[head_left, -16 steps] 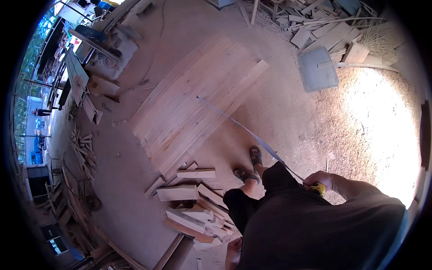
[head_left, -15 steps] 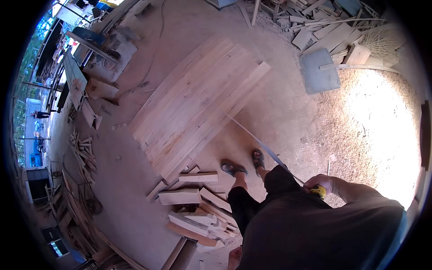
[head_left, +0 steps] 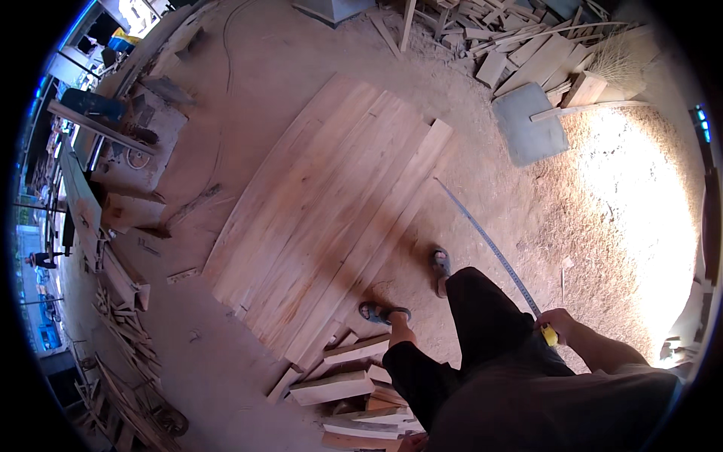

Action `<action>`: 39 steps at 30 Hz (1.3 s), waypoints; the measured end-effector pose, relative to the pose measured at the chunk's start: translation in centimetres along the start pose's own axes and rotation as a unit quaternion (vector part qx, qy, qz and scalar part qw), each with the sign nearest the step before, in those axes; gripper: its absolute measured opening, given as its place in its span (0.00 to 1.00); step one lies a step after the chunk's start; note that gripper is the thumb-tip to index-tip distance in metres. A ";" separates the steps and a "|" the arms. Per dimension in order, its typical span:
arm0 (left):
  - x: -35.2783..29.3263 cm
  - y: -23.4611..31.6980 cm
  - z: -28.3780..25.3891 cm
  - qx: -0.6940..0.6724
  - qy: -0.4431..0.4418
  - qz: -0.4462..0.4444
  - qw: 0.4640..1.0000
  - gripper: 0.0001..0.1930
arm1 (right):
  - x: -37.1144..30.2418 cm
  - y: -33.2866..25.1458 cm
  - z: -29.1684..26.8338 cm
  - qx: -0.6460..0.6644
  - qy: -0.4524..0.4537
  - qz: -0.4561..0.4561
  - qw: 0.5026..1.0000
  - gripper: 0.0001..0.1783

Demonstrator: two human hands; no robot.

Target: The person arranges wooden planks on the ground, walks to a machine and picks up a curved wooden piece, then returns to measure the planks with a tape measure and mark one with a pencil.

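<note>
My right hand [head_left: 556,322] is closed around a yellow tape measure [head_left: 550,336], at the right of my body. Its long narrow blade [head_left: 493,245] is drawn out and slants up and to the left. The blade's free end lies close to the right edge of a wide panel of pale wooden boards [head_left: 324,218] on the ground; whether it touches the wood I cannot tell. My left hand [head_left: 413,443] shows only in part at the lower edge, beside a heap of short timber pieces [head_left: 331,388]. Its fingers are hidden.
My sandalled feet stand between the panel and the tape. Scrap wood [head_left: 546,60] is piled at the far right, with a grey sheet [head_left: 529,124] before it. Sawdust [head_left: 576,188] covers the right side. A saw table [head_left: 143,143] and more offcuts [head_left: 124,316] stand left.
The tape's free end has come away from over the panel to beyond its right edge. My right hand has shifted slightly right, and my body has turned and stepped.
</note>
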State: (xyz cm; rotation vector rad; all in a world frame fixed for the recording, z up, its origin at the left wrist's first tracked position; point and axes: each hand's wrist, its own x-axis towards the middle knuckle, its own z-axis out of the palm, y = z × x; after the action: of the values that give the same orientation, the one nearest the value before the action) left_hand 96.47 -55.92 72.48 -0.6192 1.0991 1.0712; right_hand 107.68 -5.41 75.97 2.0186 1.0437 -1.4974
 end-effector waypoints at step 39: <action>34.0 46.5 -37.2 0.311 0.325 0.529 0.720 0.35 | 72.8 -45.7 18.5 -0.212 0.343 -0.349 0.845 0.19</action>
State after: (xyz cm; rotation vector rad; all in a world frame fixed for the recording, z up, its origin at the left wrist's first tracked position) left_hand 41.38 -56.08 31.62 0.3304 2.4712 1.3101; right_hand 71.15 33.64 6.14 1.9399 2.3565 -0.6202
